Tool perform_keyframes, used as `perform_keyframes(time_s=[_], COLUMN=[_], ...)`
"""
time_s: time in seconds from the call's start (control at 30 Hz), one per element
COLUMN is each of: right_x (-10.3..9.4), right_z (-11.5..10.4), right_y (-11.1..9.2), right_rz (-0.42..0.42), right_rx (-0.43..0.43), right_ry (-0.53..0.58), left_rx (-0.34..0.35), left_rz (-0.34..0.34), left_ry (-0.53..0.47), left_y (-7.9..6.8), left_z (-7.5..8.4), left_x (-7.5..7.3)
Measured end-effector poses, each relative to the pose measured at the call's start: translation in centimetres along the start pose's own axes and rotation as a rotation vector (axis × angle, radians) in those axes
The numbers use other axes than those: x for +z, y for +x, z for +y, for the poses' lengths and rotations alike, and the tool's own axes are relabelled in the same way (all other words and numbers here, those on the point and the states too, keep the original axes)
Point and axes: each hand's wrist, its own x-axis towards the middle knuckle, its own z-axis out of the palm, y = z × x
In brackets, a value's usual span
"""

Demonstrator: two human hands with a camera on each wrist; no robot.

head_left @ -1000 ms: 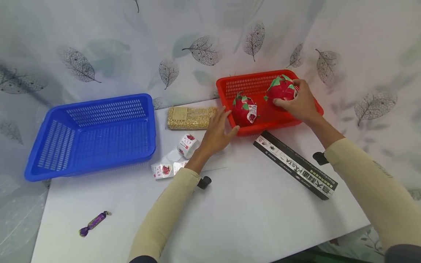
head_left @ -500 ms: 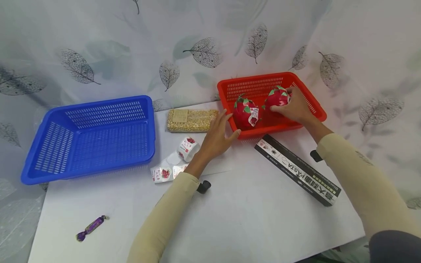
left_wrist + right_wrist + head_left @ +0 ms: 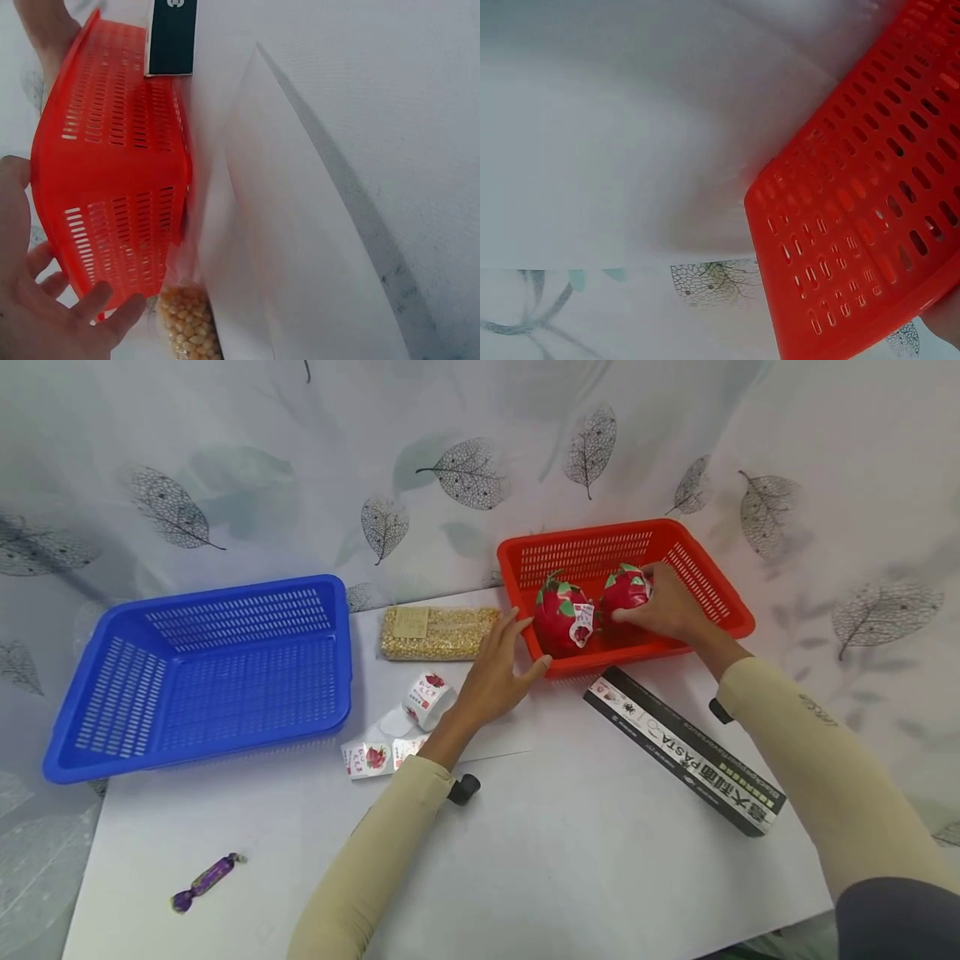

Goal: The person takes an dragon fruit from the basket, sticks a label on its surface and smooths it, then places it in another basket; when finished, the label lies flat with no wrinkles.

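Note:
In the head view, a red basket [image 3: 660, 647] stands at the back right. Two dragon fruits are inside it. The left dragon fruit [image 3: 557, 614] bears a white label; the right dragon fruit [image 3: 622, 589] sits beside it, and my right hand [image 3: 667, 607] grips it from the right with thumb and fingers. My left hand [image 3: 491, 681] is at the basket's front left corner, its fingers spread along the outside, fingertips right at the rim. In the left wrist view those fingers [image 3: 94, 300] lie along the perforated wall. The right wrist view shows mostly the basket's outer wall [image 3: 855, 247].
A blue basket [image 3: 247, 685] stands at the left. Between the baskets lie a bag of corn kernels [image 3: 450, 639] and a roll of stickers [image 3: 429, 697]. A pasta box [image 3: 682, 752] lies before the red basket. A purple wrapped candy [image 3: 208, 881] is near the front left.
My right hand has lowered the right dragon fruit into the red basket, beside the other one. My left hand stays at the basket's corner. The view has shifted slightly.

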Motion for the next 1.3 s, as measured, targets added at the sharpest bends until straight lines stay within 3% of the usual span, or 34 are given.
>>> perform_keyframes(time_s=[0.3,0.57,0.7,0.83,1.3], right_x=[-0.2,-1.6,-2.2,-2.4,-2.1], right_z=[0.2,-0.4,-0.6,-0.4,-0.3], right_y=[0.1,-0.6,-0.8,-0.7,-0.5], right_rz=[-0.077,-0.227,-0.289,-0.312,-0.334], right_rx=[0.006,0.012,0.058,0.092,0.085], right_ry=[-0.026,-0.044,-0.051,-0.056,-0.036], left_rx=[-0.012,-0.028,-0.045,-0.050,-0.066], left_rz=[-0.027,-0.040,-0.044,-0.049,-0.056], left_ry=[-0.025,-0.011,-0.002,0.009,0.029], left_y=[0.1,0.0,-0.1,-0.1,-0.1], left_z=[-0.1,0.2,0.3,0.4,0.7], left_x=[0.0,-0.5,-0.5,-0.5,-0.6])
